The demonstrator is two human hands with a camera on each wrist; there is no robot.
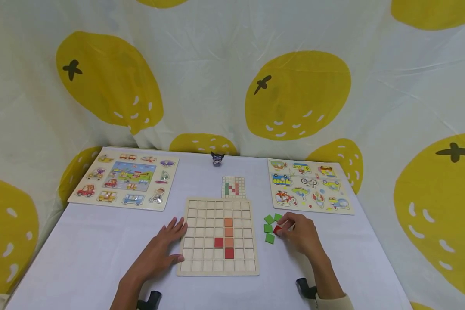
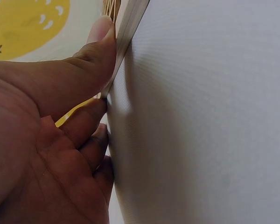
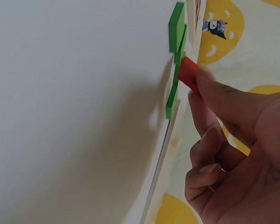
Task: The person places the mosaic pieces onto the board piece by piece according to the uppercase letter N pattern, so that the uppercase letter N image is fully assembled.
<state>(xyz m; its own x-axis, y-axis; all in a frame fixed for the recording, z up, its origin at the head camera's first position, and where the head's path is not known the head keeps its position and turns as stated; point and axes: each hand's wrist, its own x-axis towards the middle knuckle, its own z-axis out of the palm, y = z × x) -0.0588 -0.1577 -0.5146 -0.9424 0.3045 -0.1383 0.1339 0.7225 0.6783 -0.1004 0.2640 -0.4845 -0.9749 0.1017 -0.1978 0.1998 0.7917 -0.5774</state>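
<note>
A wooden grid board (image 1: 200, 266) lies in the middle of the table, with orange tiles (image 1: 228, 232) in one column and red tiles (image 1: 229, 253) beside and below them. My left hand (image 1: 159, 248) rests at the board's left edge, its thumb and fingertips touching the rim. My right hand (image 1: 300, 233) pinches a red tile (image 3: 188, 74) between thumb and finger, just above the table right of the board. Several green tiles (image 1: 269, 238) lie loose around it. Beyond the board's far edge is a small pattern card (image 1: 233, 180) showing coloured squares on a grid.
A wooden vehicle puzzle (image 1: 163, 173) lies at the back left, and another vehicle puzzle (image 1: 273, 202) at the back right. A small dark figurine (image 1: 217, 159) stands near the far table edge. Behind hangs a curtain (image 1: 209, 86) printed with yellow fruit.
</note>
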